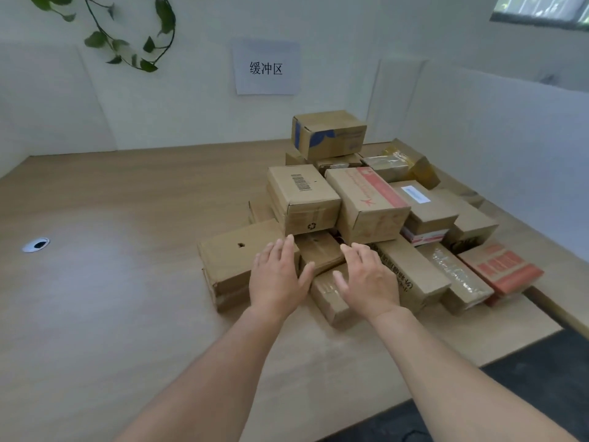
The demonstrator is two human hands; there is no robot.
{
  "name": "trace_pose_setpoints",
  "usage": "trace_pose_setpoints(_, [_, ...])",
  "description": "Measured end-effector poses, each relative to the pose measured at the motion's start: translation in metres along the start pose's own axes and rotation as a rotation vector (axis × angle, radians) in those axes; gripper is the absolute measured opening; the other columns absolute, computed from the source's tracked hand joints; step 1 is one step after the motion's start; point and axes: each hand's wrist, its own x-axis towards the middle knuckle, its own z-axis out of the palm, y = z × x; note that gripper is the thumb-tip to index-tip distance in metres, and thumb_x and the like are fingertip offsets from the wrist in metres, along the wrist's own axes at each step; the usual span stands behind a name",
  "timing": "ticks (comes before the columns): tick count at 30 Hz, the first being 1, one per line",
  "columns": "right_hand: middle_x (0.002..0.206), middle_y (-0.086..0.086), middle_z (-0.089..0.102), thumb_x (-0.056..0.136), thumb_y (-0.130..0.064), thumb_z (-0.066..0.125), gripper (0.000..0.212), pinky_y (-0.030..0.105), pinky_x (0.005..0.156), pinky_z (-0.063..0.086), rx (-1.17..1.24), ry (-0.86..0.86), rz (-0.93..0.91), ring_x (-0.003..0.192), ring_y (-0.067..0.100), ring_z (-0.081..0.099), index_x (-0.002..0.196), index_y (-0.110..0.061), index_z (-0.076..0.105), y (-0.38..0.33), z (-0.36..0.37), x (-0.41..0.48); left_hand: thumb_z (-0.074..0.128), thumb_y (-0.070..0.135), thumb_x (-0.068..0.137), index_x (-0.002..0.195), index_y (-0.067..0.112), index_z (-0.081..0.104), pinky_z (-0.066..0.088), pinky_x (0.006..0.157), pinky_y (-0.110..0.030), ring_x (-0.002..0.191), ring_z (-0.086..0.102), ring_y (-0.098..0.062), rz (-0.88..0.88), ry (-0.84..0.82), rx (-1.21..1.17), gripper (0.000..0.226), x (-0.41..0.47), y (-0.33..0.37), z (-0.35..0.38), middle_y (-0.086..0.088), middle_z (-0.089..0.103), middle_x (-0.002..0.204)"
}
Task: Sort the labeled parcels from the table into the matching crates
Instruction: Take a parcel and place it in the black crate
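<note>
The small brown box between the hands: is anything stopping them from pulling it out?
Nothing lies between the left hand, the right hand and the small brown box. But the barcode box and the red-printed box appear to rest on its far end and could pin it.

Light wooden tabletop (111, 282) is enclosed by white partition walls (510, 138), against which a white paper sign (266, 67) and green leafy vine (127, 43) are seen.

Blurred, illegible white label (413, 194) on one parcel (437, 212); window (541, 9) partly beyond the top edge
</note>
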Motion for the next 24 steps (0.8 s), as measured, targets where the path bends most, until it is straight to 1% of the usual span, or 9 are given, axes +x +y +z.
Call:
trace_pose_setpoints(6, [0.142, 0.007, 0.043, 0.092, -0.039, 0.052, 0.055, 0.034, 0.091, 0.046, -0.005, 0.052, -0.005, 0.128, 0.021, 0.042, 0.142, -0.017, 0.041, 0.107, -0.012, 0.062, 0.038, 0.057, 0.095, 0.153, 0.021, 0.019, 0.03, 0.111, -0.039, 0.142, 0.027, -0.022, -0.113, -0.03, -0.116, 0.07, 0.062, 0.089, 0.036, -0.003, 0.032, 0.155])
trace_pose_setpoints(11, [0.138, 0.008, 0.043, 0.094, -0.04, 0.049, 0.053, 0.035, 0.087, 0.047, 0.078, 0.09, 0.04, 0.123, 0.023, 0.043, 0.14, -0.015, 0.038, 0.148, -0.02, 0.103, 0.036, 0.059, 0.095, 0.151, 0.022, 0.023, 0.039, 0.102, -0.041, 0.136, 0.037, -0.022, -0.2, -0.033, -0.145, 0.068, 0.102, 0.115, 0.044, -0.003, 0.042, 0.148])
trace_pose_setpoints(14, [0.137, 0.008, 0.043, 0.096, -0.043, 0.046, 0.053, 0.038, 0.087, 0.045, 0.184, 0.026, 0.093, 0.125, 0.023, 0.041, 0.14, -0.016, 0.037, 0.176, -0.017, 0.132, 0.034, 0.059, 0.096, 0.147, 0.019, 0.03, 0.047, 0.087, -0.039, 0.123, 0.05, -0.023, -0.271, -0.037, -0.178, 0.065, 0.124, 0.137, 0.055, -0.005, 0.053, 0.137])
trace_pose_setpoints(16, [0.138, 0.008, 0.043, 0.097, -0.045, 0.044, 0.054, 0.04, 0.089, 0.044, 0.284, -0.023, 0.114, 0.126, 0.023, 0.041, 0.141, -0.016, 0.036, 0.183, -0.015, 0.146, 0.033, 0.058, 0.097, 0.143, 0.019, 0.035, 0.045, 0.074, -0.034, 0.113, 0.056, -0.022, -0.31, -0.03, -0.187, 0.061, 0.133, 0.146, 0.061, -0.004, 0.058, 0.13])
trace_pose_setpoints(18, [0.141, 0.008, 0.044, 0.098, -0.047, 0.04, 0.055, 0.042, 0.094, 0.043, 0.39, -0.099, 0.138, 0.129, 0.024, 0.042, 0.143, -0.016, 0.035, 0.188, -0.012, 0.16, 0.033, 0.056, 0.097, 0.146, 0.02, 0.031, 0.045, 0.072, -0.033, 0.11, 0.057, -0.021, -0.359, -0.039, -0.208, 0.061, 0.139, 0.153, 0.066, -0.002, 0.058, 0.13])
trace_pose_setpoints(20, [0.135, 0.007, 0.051, 0.099, -0.046, 0.037, 0.048, 0.042, 0.09, 0.045, 0.495, -0.183, 0.136, 0.12, 0.023, 0.049, 0.137, -0.017, 0.042, 0.19, -0.008, 0.172, 0.033, 0.053, 0.099, 0.146, 0.019, 0.032, 0.043, 0.072, -0.032, 0.106, 0.057, -0.02, -0.413, -0.05, -0.267, 0.058, 0.144, 0.157, 0.069, -0.002, 0.057, 0.131])
trace_pose_setpoints(21, [0.126, 0.006, 0.056, 0.099, -0.045, 0.035, 0.042, 0.038, 0.082, 0.049, 0.56, -0.218, 0.132, 0.109, 0.02, 0.053, 0.128, -0.018, 0.048, 0.19, -0.005, 0.176, 0.033, 0.051, 0.1, 0.143, 0.018, 0.035, 0.041, 0.072, -0.031, 0.102, 0.054, -0.018, -0.443, -0.056, -0.32, 0.055, 0.146, 0.158, 0.07, -0.002, 0.056, 0.132])
trace_pose_setpoints(23, [0.11, 0.003, 0.059, 0.1, -0.044, 0.032, 0.034, 0.03, 0.067, 0.044, 0.665, -0.273, 0.148, 0.09, 0.014, 0.054, 0.114, -0.019, 0.052, 0.19, -0.001, 0.181, 0.035, 0.047, 0.1, 0.141, 0.016, 0.04, 0.037, 0.074, -0.031, 0.098, 0.047, -0.013, -0.515, -0.077, -0.455, 0.052, 0.149, 0.159, 0.071, -0.003, 0.054, 0.134])
trace_pose_setpoints(24, [0.106, 0.002, 0.059, 0.1, -0.043, 0.032, 0.032, 0.03, 0.065, 0.041, 0.69, -0.29, 0.161, 0.087, 0.013, 0.053, 0.11, -0.02, 0.051, 0.19, 0.001, 0.183, 0.036, 0.045, 0.1, 0.141, 0.015, 0.041, 0.037, 0.077, -0.031, 0.099, 0.045, -0.013, -0.546, -0.088, -0.513, 0.051, 0.15, 0.159, 0.071, -0.003, 0.053, 0.135])
